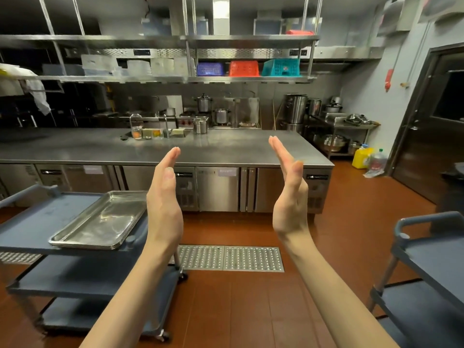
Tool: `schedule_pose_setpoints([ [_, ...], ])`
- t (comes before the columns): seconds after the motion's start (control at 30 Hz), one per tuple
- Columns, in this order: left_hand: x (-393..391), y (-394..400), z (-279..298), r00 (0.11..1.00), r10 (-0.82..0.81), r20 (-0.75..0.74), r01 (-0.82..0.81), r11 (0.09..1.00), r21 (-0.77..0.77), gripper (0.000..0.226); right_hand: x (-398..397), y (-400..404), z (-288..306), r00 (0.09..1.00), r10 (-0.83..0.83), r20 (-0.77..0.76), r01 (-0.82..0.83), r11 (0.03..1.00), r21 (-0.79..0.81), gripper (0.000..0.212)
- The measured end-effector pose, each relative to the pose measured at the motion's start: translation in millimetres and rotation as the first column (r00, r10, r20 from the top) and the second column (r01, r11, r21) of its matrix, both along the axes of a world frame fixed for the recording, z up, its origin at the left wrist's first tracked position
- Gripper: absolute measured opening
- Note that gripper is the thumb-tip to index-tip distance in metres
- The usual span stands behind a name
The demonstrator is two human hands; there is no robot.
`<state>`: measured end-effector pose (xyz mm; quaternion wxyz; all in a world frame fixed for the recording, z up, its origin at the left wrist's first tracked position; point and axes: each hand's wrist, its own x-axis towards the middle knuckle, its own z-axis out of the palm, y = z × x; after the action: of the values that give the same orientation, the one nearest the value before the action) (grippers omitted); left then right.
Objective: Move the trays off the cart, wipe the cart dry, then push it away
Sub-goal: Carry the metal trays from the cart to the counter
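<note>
Up front, both hands raised mid-air, palms facing each other, well apart: left hand (164, 197) flat w/ fingers straight & together, holding nothing; right hand (288, 194) same, fingers straight, thumb up, empty. Bare forearms reaching in from bottom edge.

Lower left: grey-blue plastic cart (37, 222), three flat shelves w/ raised lips, rounded handle at far end, small castors at base. Stack of shallow rectangular steel trays (100, 222) on top shelf, near right end, angled across it, shiny w/ rolled rims & rounded corners; several rims visible at front edge, exact count can't tell. Left wrist just beside stack's right corner; touching or not, can't tell.

Second cart (431, 262), same grey-blue plastic, at right edge, partly cut off.

Beyond hands: long brushed-steel table (226, 149), matte top, cabinet doors below. Perforated metal floor drain (231, 257) set in red-brown tiled floor (251, 310). Overhead steel shelf w/ blue, red & teal mesh baskets (244, 68). Steel pots along back wall, blurry.
</note>
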<state>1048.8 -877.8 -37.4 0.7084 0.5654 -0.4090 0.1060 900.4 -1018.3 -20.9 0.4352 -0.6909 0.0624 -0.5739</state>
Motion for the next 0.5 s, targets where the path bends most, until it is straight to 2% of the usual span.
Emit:
schedule_pose_setpoints([
  [0.1,29.4,-43.3,1.9,1.000,0.013,-0.002,-0.014,1.000,-0.018,0.052,31.7,-45.3,-0.1,1.000,0.008,0.003,-0.008,1.000,-0.015,0.082],
  [0.23,69.2,-92.1,-0.7,0.999,0.030,-0.018,-0.030,0.999,-0.030,0.052,70.0,-96.2,-1.6,0.999,0.029,-0.017,-0.029,1.000,0.002,0.074],
  [0.37,108.8,-135.7,-4.5,0.998,0.046,-0.031,-0.047,0.998,-0.046,0.051,107.3,-139.7,-2.5,0.999,0.031,-0.021,-0.031,0.999,-0.028,0.086],
  [0.5,153.0,-179.3,-11.9,0.998,0.041,-0.045,-0.043,0.998,-0.042,0.051,152.0,-183.5,-9.9,0.998,0.039,-0.040,-0.040,0.999,-0.017,0.086],
])
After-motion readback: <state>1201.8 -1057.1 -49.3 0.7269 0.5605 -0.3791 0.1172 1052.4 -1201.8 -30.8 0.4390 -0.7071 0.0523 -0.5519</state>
